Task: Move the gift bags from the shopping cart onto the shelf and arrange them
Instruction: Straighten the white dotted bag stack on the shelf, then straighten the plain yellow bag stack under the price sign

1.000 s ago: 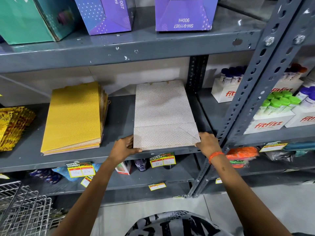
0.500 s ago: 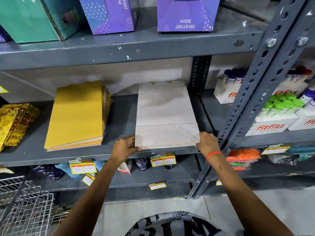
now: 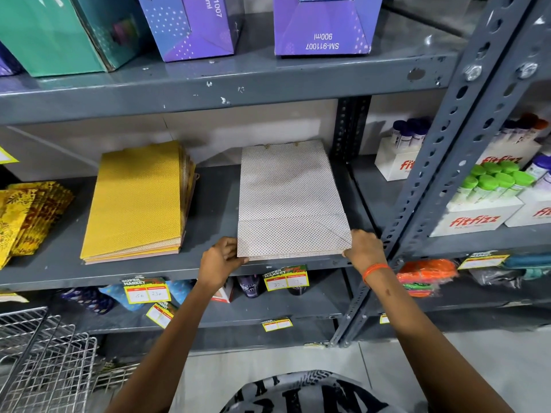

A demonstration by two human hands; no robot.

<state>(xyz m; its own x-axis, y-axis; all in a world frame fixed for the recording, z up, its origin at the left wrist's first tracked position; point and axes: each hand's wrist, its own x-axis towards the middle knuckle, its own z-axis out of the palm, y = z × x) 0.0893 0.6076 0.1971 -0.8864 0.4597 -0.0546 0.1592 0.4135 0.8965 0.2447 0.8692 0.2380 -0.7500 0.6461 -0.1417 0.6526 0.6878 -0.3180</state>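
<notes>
A stack of flat white dotted gift bags [image 3: 290, 201] lies on the middle grey shelf [image 3: 214, 201], its near end at the shelf's front lip. My left hand [image 3: 222, 259] grips the stack's near left corner and my right hand [image 3: 365, 248] grips its near right corner. To the left lies a stack of flat yellow gift bags [image 3: 137, 201], and further left a pile of gold patterned bags [image 3: 26, 216]. The wire shopping cart [image 3: 44, 359] shows at the bottom left; its inside is out of view.
Purple boxes [image 3: 323, 23] and a teal box [image 3: 59, 31] stand on the shelf above. A perforated steel upright [image 3: 441, 180] rises just right of my right hand. Fitfizz boxes with bottles [image 3: 489, 204] fill the neighbouring bay. Price tags [image 3: 286, 278] hang on the shelf lip.
Both hands keep hold of the white bags' near corners. The stack has barely shifted; mainly the camera has moved slightly.
</notes>
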